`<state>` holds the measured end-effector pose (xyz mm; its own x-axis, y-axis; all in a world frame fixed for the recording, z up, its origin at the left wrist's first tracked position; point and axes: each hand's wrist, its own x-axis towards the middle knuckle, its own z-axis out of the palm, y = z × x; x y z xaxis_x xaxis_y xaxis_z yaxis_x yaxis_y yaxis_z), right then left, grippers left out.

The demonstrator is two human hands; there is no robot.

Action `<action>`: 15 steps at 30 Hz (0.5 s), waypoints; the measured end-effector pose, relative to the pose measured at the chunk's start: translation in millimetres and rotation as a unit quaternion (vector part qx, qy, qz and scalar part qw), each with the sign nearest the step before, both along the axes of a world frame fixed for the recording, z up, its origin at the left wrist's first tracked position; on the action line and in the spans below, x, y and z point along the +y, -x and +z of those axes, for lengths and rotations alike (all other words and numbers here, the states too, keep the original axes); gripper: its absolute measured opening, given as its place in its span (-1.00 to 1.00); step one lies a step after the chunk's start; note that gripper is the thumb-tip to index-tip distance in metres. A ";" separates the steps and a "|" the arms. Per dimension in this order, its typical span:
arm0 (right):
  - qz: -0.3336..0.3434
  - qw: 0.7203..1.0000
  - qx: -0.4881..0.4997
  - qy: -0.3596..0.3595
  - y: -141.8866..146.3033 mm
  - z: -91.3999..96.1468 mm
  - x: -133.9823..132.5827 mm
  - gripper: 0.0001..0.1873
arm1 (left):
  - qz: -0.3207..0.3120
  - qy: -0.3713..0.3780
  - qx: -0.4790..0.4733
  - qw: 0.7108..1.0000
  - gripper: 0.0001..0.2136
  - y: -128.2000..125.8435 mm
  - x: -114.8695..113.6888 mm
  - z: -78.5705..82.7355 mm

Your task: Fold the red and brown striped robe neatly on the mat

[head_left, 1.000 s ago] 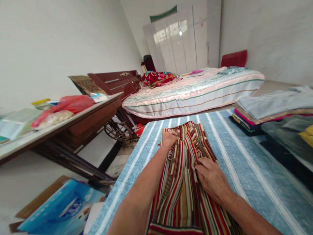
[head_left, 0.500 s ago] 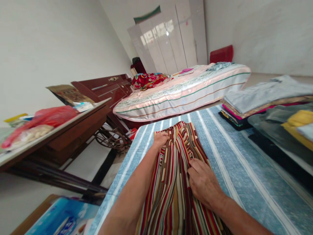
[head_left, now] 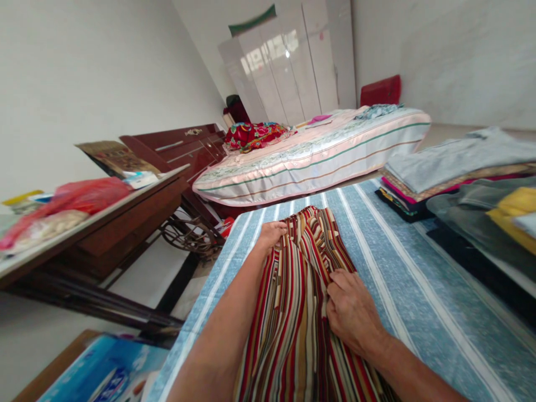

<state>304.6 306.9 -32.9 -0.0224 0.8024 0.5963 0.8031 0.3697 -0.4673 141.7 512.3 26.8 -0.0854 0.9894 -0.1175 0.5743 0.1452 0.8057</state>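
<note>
Striped trousers (head_left: 299,301) in red, brown, cream and black lie lengthwise on a blue bed sheet (head_left: 402,301) with white stripes. At the gathered waistband's left corner, my left hand (head_left: 272,234) is closed on the cloth. My right hand (head_left: 354,307) pinches a fold of the trousers along their right side, lower than the left hand. The near end of the trousers runs out of view at the bottom, between my forearms.
Folded clothes (head_left: 456,167) are stacked on the right, beside grey and yellow garments (head_left: 513,206). A table (head_left: 129,229) with a red plastic bag (head_left: 90,195) stands left, above a blue package (head_left: 104,371). Another bed (head_left: 310,162) lies beyond.
My left hand has shifted slightly left and up with the waistband corner. My right hand has moved a little to the right, still pinching the cloth.
</note>
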 end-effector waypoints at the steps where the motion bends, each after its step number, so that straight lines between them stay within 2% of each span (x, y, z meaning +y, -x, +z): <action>1: -0.003 1.000 0.000 0.004 0.0 0.9 -0.1 -0.82 | 0.005 0.000 -0.012 1.000 -0.85 0.3 -0.4 0.4; 5: -0.003 1.000 0.004 0.016 -0.8 3.0 0.2 -0.83 | 0.029 0.003 -0.055 0.998 -0.89 -1.9 0.7 -0.9; 11: -0.001 0.998 0.056 0.021 -4.2 -0.5 2.1 -0.83 | 0.098 -0.015 -0.111 0.989 -0.98 -4.9 2.4 -6.6; 15: 0.008 0.998 0.066 0.020 -5.4 -4.0 3.2 -0.83 | 0.110 -0.003 -0.153 0.982 -0.92 -3.9 1.8 -10.1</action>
<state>310.0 310.0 -36.9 0.0408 0.8263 0.5617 0.7276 0.3607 -0.5836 145.6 514.1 16.7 -0.2598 0.9515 -0.1645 0.2611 0.2332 0.9367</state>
